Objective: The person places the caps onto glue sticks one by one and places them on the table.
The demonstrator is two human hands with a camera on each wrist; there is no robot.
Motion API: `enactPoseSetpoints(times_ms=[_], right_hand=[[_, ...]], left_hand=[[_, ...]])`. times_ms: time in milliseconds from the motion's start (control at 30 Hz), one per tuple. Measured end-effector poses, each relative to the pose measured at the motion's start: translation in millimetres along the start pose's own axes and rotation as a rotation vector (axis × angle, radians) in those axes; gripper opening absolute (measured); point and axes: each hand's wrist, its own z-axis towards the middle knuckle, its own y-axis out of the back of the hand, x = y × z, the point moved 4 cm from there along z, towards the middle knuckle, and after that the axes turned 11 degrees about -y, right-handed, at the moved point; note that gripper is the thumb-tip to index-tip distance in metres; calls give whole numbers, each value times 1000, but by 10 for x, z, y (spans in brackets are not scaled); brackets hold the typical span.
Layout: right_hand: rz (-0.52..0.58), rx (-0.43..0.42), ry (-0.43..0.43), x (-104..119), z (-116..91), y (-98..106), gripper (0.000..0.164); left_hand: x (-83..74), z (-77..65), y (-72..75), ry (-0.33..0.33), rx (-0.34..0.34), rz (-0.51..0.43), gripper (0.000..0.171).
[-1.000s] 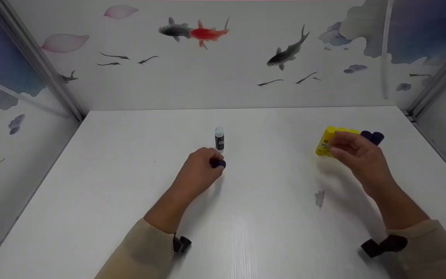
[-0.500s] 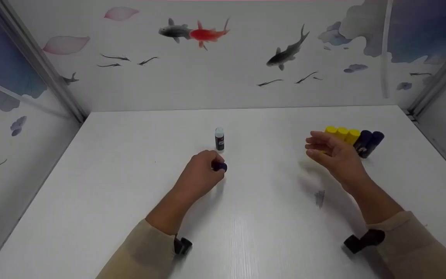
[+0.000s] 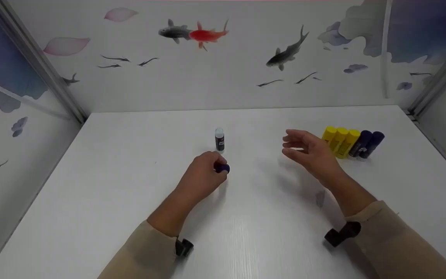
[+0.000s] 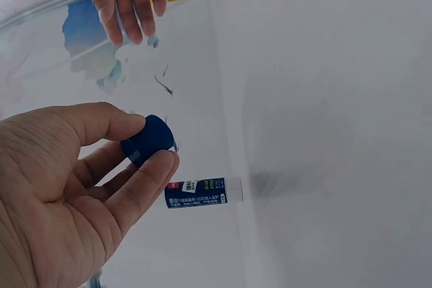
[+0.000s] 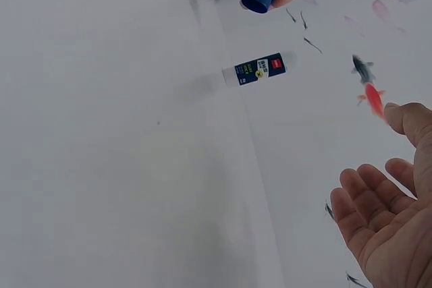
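A dark blue cap (image 4: 150, 141) is pinched between the thumb and fingers of my left hand (image 3: 204, 174), above the table. Just beyond that hand stands an uncapped glue stick (image 3: 220, 141), upright, with a dark label and a pale clear top; the left wrist view shows its label (image 4: 199, 193) plainly. My right hand (image 3: 311, 155) hovers to the right of the glue stick, fingers loosely bent and apart, holding nothing. Beyond its wrist side, three yellow glue sticks (image 3: 340, 142) stand in a row with two dark blue glue sticks (image 3: 367, 145).
The white table (image 3: 130, 162) runs back to a panel (image 3: 242, 77) printed with fish. Side panels (image 3: 21, 155) stand at left and right. A grey smudge (image 3: 320, 198) marks the tabletop below my right hand. Black cameras (image 3: 343, 233) sit at both wrists.
My right hand has moved left, away from the row of glue sticks, which now shows more fully. My left hand, holding the cap, has shifted slightly right and toward me.
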Motion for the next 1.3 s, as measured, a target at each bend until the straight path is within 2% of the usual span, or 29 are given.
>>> enactPoseSetpoints(times_ms=[267,867,1033,1300], right_hand=[[-56,-3,17,114,99,-159,60],[-15,43,44,189,231,-437,54],[-42,36,42,213,287,-514,54],[-68,20,20,245,371,-614,56]], left_hand=[[10,-10,5,4,-7,0,23],[-8,4,13,-14,-14,8,22],[-23,2,21,-24,-13,10,22],[-8,12,10,8,-7,20,23]])
